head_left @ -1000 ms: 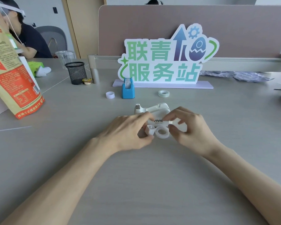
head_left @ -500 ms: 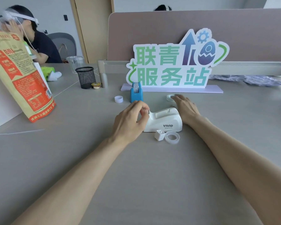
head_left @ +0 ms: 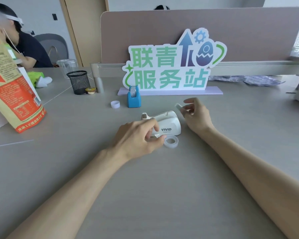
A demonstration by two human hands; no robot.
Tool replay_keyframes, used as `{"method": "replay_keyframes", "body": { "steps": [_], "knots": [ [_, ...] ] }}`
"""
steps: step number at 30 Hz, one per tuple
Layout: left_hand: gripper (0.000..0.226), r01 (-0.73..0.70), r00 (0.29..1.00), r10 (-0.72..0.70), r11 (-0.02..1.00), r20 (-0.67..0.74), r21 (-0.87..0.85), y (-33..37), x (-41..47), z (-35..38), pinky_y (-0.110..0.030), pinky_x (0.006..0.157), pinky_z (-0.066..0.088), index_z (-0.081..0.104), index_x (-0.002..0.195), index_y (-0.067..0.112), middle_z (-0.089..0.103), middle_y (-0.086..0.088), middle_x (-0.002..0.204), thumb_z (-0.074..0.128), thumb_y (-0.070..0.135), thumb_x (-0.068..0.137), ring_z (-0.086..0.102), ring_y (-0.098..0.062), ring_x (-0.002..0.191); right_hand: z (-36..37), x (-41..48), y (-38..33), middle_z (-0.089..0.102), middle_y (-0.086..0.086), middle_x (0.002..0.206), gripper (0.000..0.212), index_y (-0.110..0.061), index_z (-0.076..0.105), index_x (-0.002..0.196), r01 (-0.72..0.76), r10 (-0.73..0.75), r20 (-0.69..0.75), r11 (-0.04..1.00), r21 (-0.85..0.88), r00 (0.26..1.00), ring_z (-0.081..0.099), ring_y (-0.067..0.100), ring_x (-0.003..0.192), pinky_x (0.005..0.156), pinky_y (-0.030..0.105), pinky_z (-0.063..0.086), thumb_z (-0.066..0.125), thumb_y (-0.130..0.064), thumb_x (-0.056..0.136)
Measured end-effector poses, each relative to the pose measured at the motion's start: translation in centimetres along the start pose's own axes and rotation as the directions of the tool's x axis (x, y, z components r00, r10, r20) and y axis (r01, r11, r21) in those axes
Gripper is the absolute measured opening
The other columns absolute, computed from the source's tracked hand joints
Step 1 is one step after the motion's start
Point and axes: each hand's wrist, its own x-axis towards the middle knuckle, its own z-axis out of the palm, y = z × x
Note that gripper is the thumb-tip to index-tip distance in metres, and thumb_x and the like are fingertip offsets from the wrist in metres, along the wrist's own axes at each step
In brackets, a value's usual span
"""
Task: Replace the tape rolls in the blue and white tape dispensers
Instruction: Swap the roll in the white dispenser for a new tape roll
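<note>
Bare grey bench [head_left: 162,187] runs wide between the forearms and off right. Mid-bench the white plastic tape dispenser [head_left: 170,125] blocks the way. A clear tape ring [head_left: 170,141] lies just before it, the left hand [head_left: 136,137] pinches a small white hub [head_left: 157,135] at its left, and the right hand [head_left: 196,114] holds a pale tape roll [head_left: 178,106] past its far end. Behind stand a small blue tape dispenser [head_left: 134,99] and a green-lettered sign [head_left: 171,66].

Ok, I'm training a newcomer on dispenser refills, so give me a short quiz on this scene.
1. True or false: the blue dispenser has no roll in it.
2. What do the fingers of the right hand hold? A) a tape roll B) scissors C) nothing
3. Fill in: the clear roll lies flat next to the ____ dispenser.
Key: 1 false; 2 A; 3 white, the white dispenser.
</note>
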Motion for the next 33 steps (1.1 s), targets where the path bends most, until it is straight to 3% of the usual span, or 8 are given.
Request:
{"method": "replay_keyframes", "body": {
  "steps": [2,4,8,12,16,22,27,33],
  "knots": [
    [0.033,0.017,0.997,-0.018,1.0,0.068,0.014,0.6,-0.1,-0.1,-0.025,0.062,0.044,0.059,0.091,0.029,0.052,0.014,0.061,0.056,0.058,0.076,0.051,-0.009,0.065,-1.3,-2.6,-1.3,0.071,-0.002,0.089,0.034,-0.018,0.057,0.109,0.037,-0.033,-0.035,0.989,0.14,0.999,0.063,0.014,0.078,0.072,0.024,0.046,0.068,-0.04,0.086],
    [0.027,0.021,0.995,-0.026,0.998,0.096,0.052,0.9,-0.3,-0.2,-0.027,0.065,0.047,0.06,0.091,0.029,0.056,0.014,0.069,0.058,0.052,0.078,0.052,-0.01,0.07,-2.1,-5.0,-2.3,0.071,-0.001,0.087,0.025,-0.018,0.058,0.107,0.072,-0.072,-0.006,0.971,0.229,0.997,0.064,0.008,0.075,0.071,0.023,0.046,0.069,-0.028,0.087],
    [0.025,0.066,0.992,-0.07,0.997,0.106,0.034,0.0,-0.1,0.3,-0.031,0.065,0.05,0.06,0.083,0.024,0.058,0.011,0.078,0.056,0.048,0.081,0.056,-0.014,0.071,-3.2,-7.6,-4.5,0.069,0.008,0.092,0.017,-0.017,0.061,0.103,0.066,-0.101,0.057,0.894,0.443,0.993,0.065,0.012,0.066,0.063,0.02,0.049,0.067,-0.013,0.088],
    [0.01,0.174,0.983,-0.185,0.925,-0.001,-0.337,0.7,0.5,-0.8,-0.023,0.055,0.043,0.061,0.082,0.027,0.064,0.014,0.079,0.065,0.036,0.081,0.053,-0.011,0.055,-3.5,-8.5,-6.5,0.072,0.005,0.096,0.019,-0.017,0.064,0.105,0.064,-0.125,0.073,0.833,0.55,0.99,0.066,0.015,0.072,0.068,0.024,0.053,0.067,-0.016,0.086],
    [0.015,0.221,0.958,-0.285,0.758,-0.008,-0.614,1.7,1.0,-1.7,-0.013,0.042,0.037,0.058,0.09,0.024,0.065,0.014,0.079,0.07,0.028,0.084,0.054,-0.011,0.064,-3.0,-8.6,-6.3,0.076,-0.005,0.098,0.018,-0.022,0.07,0.104,0.008,-0.12,0.155,0.815,0.58,0.981,0.069,0.009,0.092,0.078,0.022,0.053,0.066,-0.017,0.088],
    [0.012,0.159,0.975,-0.221,0.806,-0.04,-0.57,1.9,0.8,-1.1,-0.007,0.046,0.037,0.061,0.09,0.026,0.064,0.023,0.078,0.07,0.032,0.085,0.055,-0.006,0.067,-2.5,-8.8,-5.8,0.076,-0.004,0.101,0.02,-0.015,0.071,0.108,-0.022,-0.13,0.214,0.808,0.589,0.968,0.07,0.012,0.099,0.09,0.026,0.054,0.063,-0.011,0.09],
    [0.011,0.121,0.969,-0.216,0.842,-0.124,-0.525,2.1,0.8,-1.4,-0.011,0.048,0.038,0.065,0.088,0.022,0.061,0.029,0.073,0.071,0.03,0.084,0.049,-0.002,0.054,-2.4,-8.6,-5.7,0.077,-0.002,0.099,0.019,-0.015,0.071,0.106,-0.005,-0.138,0.195,0.803,0.597,0.971,0.072,0.014,0.096,0.086,0.025,0.055,0.064,-0.013,0.09],
    [0.011,0.151,0.957,-0.249,0.866,-0.15,-0.476,2.1,0.5,-0.9,-0.014,0.058,0.041,0.064,0.084,0.025,0.063,0.029,0.076,0.072,0.033,0.082,0.056,-0.007,0.066,-2.3,-8.6,-5.3,0.077,-0.007,0.096,0.018,-0.015,0.072,0.105,0.029,-0.163,0.183,0.817,0.576,0.97,0.072,0.009,0.092,0.082,0.02,0.054,0.065,-0.01,0.089]
  ]
}}
